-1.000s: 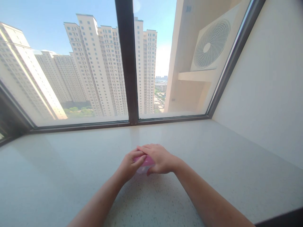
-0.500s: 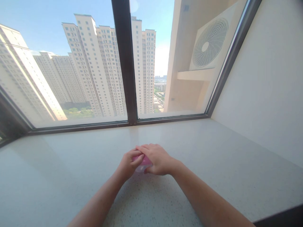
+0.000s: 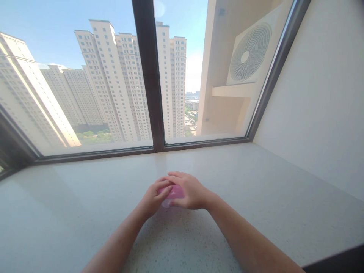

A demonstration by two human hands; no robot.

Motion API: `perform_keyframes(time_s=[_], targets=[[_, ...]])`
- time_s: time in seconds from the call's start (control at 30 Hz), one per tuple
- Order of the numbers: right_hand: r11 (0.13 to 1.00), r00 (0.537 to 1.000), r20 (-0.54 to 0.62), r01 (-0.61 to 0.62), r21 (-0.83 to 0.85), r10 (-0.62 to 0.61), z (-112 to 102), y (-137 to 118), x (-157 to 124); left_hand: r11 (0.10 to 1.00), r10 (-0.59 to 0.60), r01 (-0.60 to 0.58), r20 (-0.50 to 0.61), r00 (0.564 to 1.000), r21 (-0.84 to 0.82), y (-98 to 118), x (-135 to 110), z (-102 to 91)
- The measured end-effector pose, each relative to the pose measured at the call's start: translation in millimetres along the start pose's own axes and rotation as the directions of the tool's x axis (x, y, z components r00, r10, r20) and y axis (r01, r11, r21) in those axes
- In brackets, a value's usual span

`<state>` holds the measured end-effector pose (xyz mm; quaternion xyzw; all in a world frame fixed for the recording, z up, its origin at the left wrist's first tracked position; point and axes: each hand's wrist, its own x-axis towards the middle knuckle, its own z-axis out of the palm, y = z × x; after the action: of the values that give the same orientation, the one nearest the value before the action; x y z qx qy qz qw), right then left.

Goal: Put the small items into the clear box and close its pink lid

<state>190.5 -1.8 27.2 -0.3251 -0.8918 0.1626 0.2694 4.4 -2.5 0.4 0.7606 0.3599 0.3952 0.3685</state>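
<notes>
A small container with a pink top and a clear lower part (image 3: pixel 176 192) sits on the speckled pale windowsill (image 3: pixel 182 242), in the middle of the view. My left hand (image 3: pixel 156 196) wraps its left side, with the thumb lying on the pink top. Around the right and far side curls my right hand (image 3: pixel 190 190), its thumb against the near edge. The fingers of both hands meet over the far part of the container and hide much of it. What is inside cannot be made out.
Behind the sill stands a window with a dark frame (image 3: pixel 157 110). A white wall (image 3: pixel 321 98) closes the right side. Outside are tall apartment buildings and an air conditioner unit (image 3: pixel 250 53). A dark edge (image 3: pixel 338 261) shows at the lower right.
My right hand's fingers have shifted slightly to the right over the top, and its thumb has moved left along the near edge. A bit more pink shows between the hands.
</notes>
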Motion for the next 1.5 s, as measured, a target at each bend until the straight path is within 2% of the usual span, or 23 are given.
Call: perform_keyframes(time_s=[0.1, 0.2, 0.3, 0.5, 0.73, 0.93, 1.23, 1.5], targets=[[0.993, 0.992, -0.105, -0.057, 0.108, 0.069, 4, 11, -8, 0.998, -0.057, 0.057, -0.071, 0.996, -0.003, -8, 0, -0.9], [0.980, 0.993, -0.072, -0.084, 0.181, 0.098, 10, 24, -12, 0.992, -0.122, 0.120, -0.167, 0.978, -0.022, -16, 1, -3.4], [0.963, 0.994, -0.084, -0.040, 0.268, 0.065, 16, 32, -10, 0.990, -0.137, 0.141, -0.207, 0.969, 0.004, -19, 2, -7.2], [0.925, 0.989, -0.103, -0.061, 0.374, 0.107, 24, 34, -5, 0.993, -0.121, 0.122, -0.146, 0.982, -0.002, -18, 1, -10.5], [0.929, 0.983, -0.125, -0.081, 0.360, 0.134, 29, 37, -5, 0.982, -0.177, 0.173, -0.058, 0.982, -0.074, -18, -5, -10.6], [0.935, 0.973, -0.155, -0.109, 0.338, 0.170, 33, 36, -5, 0.982, -0.168, 0.162, -0.053, 0.984, -0.100, -18, -6, -9.7], [0.939, 0.971, -0.156, -0.126, 0.319, 0.183, 30, 26, -4, 0.996, -0.090, 0.089, -0.036, 0.995, -0.016, -19, -5, -12.3], [0.934, 0.963, -0.190, -0.121, 0.336, 0.193, 31, 22, -4, 0.995, -0.092, 0.094, -0.043, 0.995, 0.040, -22, -4, -13.5]])
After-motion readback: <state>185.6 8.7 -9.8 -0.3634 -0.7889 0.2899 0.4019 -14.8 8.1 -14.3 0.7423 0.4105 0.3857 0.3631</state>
